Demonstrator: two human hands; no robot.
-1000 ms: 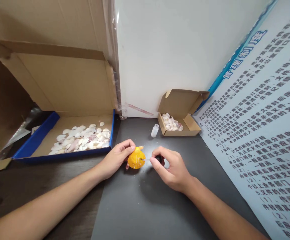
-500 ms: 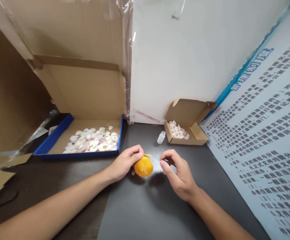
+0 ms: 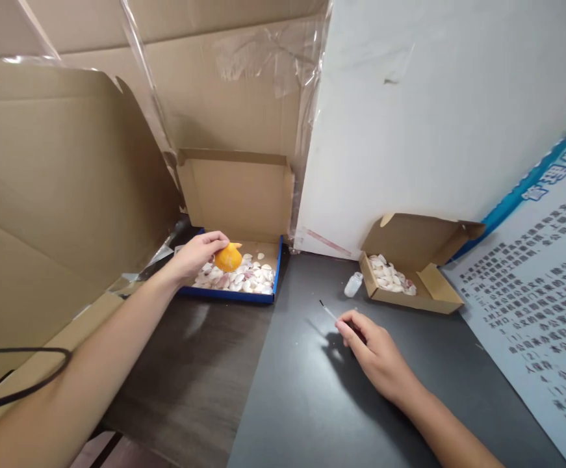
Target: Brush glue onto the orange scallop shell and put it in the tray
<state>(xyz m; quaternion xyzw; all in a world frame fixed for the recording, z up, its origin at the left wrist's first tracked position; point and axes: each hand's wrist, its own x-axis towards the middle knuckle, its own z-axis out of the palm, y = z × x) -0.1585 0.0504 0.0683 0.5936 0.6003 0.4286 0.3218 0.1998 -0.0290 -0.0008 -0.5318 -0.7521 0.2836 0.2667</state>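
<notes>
My left hand (image 3: pixel 199 253) pinches an orange shell (image 3: pixel 228 258), fan-shaped like a scallop, above the blue-edged cardboard box (image 3: pixel 229 296). White and pinkish shells (image 3: pixel 241 278) lie in that box under it. My right hand (image 3: pixel 368 348) grips a small brush (image 3: pixel 329 311) with a pale, thin stem and a dark tip that points up and left over the grey tabletop; its handle end is hidden in the fingers. Just beyond the brush, a small clear bottle with whitish contents (image 3: pixel 353 285) leans at a tilt.
At the back right, an open brown box (image 3: pixel 412 298) contains more shells (image 3: pixel 390 274). Cardboard panels (image 3: pixel 58 175) stand on the left, with a black cable (image 3: pixel 29 383) in front. A white board (image 3: pixel 390 143) and a printed sign (image 3: pixel 540 292) border the right side.
My left hand has carried the orange shell left and away, over the blue-edged box. My right hand has turned so the brush shows clearly. The view has swung left.
</notes>
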